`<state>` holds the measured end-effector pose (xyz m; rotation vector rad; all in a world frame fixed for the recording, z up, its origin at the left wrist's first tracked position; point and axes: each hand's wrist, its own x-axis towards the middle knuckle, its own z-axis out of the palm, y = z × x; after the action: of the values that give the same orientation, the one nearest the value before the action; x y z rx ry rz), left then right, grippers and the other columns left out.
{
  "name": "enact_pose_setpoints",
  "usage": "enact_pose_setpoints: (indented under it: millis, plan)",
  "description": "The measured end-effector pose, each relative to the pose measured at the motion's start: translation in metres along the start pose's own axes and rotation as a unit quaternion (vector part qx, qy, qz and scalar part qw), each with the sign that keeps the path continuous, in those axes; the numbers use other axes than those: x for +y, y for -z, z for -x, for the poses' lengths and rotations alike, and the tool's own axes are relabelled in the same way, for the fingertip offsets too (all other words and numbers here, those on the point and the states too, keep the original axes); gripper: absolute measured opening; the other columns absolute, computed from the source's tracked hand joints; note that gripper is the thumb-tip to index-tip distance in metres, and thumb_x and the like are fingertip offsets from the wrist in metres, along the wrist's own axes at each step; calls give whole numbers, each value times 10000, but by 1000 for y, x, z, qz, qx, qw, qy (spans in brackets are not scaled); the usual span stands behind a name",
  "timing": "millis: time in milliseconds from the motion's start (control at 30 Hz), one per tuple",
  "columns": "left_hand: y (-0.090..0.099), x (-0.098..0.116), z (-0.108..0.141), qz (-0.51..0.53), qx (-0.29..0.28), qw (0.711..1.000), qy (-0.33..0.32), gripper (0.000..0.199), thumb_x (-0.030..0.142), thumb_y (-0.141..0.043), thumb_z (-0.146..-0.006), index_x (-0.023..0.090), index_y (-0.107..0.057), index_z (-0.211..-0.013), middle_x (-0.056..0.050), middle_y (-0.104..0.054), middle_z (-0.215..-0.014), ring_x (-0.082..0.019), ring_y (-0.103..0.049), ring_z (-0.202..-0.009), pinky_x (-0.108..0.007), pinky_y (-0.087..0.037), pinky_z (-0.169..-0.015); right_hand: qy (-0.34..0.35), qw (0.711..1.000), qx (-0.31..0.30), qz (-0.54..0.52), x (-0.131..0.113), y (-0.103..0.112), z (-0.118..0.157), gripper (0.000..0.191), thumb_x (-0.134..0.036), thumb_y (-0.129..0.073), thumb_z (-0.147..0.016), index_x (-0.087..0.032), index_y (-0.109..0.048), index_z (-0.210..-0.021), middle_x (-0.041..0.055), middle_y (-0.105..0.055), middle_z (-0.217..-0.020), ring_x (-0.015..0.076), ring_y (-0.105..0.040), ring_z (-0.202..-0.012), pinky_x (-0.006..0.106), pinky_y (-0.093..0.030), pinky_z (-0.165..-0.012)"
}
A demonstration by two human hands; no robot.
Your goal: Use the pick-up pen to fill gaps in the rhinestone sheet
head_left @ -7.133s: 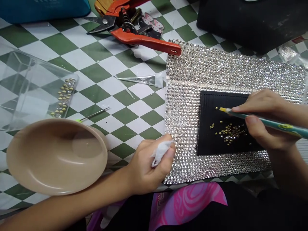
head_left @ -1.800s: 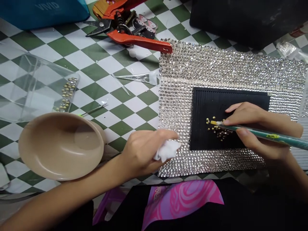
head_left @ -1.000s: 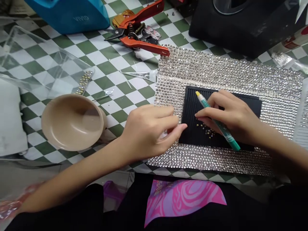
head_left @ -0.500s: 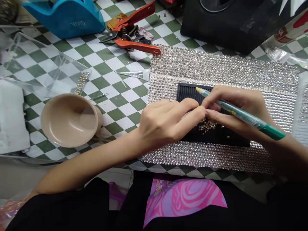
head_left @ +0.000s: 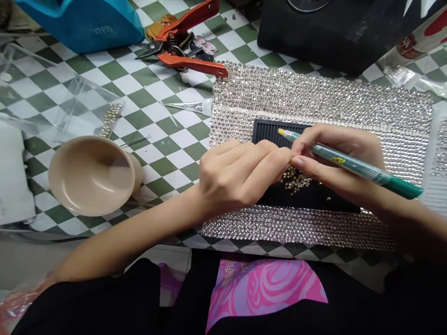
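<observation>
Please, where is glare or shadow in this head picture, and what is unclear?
All in head view: glints on the rhinestone mat; highlight inside the beige bowl; deep shadow below the right forearm; markings on the yellow-tipped green pen are unreadable.

The pale capitals "VIVID" stand on the side of the blue plastic dispenser (head_left: 82, 25). Outlined letters run sideways on the pink-and-purple print (head_left: 268, 291), too partial to read; lettering on the red-and-white container (head_left: 417, 42) and the green pen's (head_left: 363, 170) yellow patch (head_left: 337, 160) is illegible.
</observation>
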<state>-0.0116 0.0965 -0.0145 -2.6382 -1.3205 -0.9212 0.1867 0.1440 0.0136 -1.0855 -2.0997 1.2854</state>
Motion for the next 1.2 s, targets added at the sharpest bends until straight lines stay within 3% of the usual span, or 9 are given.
enact_pose_setpoints:
  millis: [167,400,533,667,800,967,1100,1200]
  plan:
    - [-2,6,-4,-64,74,995,-34,112,180,-519,-988,159,-628,-971,22,-667,-660,-105,-609,-538,-281,-401,-456,6,1000,22,-21,-1,-3,2,100,-206,-686,-881,-202,-622,-804,-26,-602,-661,88,-550,-564,239,-441,-488]
    - [-10,11,-5,-102,67,991,-55,309,176,-363,-1027,218,-552,-786,55,-587,-591,-87,-551,-478,-268,-389,-427,-6,999,-12,-37,-1,1,5,105,-239,-688,-892,-196,-617,-827,-23,-631,-709,70,-551,-563,203,-389,-450]
    - [-10,10,-9,-74,-26,996,-33,324,197,-280,-1044,226,-517,-824,48,-538,-589,-92,-520,-466,-283,-332,-443,15,1000,-20,-6,-2,1,5,108,-225,-629,-919,-216,-558,-839,-23,-612,-744,84,-543,-596,231,-454,-527]
    - [-7,9,-13,1,-96,995,5,245,271,-347,-1047,232,-506,-865,48,-509,-608,-92,-504,-492,-297,-283,-459,49,996,-34,68,-1,0,6,113,-291,-562,-954,-235,-526,-863,-14,-590,-763,109,-539,-644,272,-488,-606]
    - [-7,10,-12,5,-61,998,-5,279,257,-307,-1057,234,-524,-884,50,-529,-615,-95,-499,-496,-298,-263,-464,70,991,-68,87,0,3,8,220,-380,-506,-989,-227,-537,-834,-4,-577,-745,112,-518,-636,276,-459,-589]
    - [-7,11,-11,-55,-23,998,-26,282,198,-313,-1038,228,-560,-905,26,-577,-658,-96,-493,-495,-297,-256,-449,58,992,-91,68,-5,8,10,201,-337,-509,-992,-228,-515,-823,-11,-561,-732,114,-488,-620,272,-409,-537]
    - [-6,11,-9,-134,-21,989,-59,246,142,-366,-995,235,-567,-885,25,-562,-619,-104,-516,-514,-296,-286,-458,42,994,-83,51,-10,6,10,203,-281,-511,-981,-224,-498,-787,-7,-562,-719,120,-490,-606,285,-430,-552]
    - [-8,12,-7,-121,-9,991,-49,262,143,-370,-993,231,-569,-848,33,-490,-577,-111,-519,-523,-288,-297,-474,27,997,-65,38,-10,2,11,216,-283,-525,-971,-224,-491,-766,-5,-549,-707,129,-493,-613,300,-448,-568]
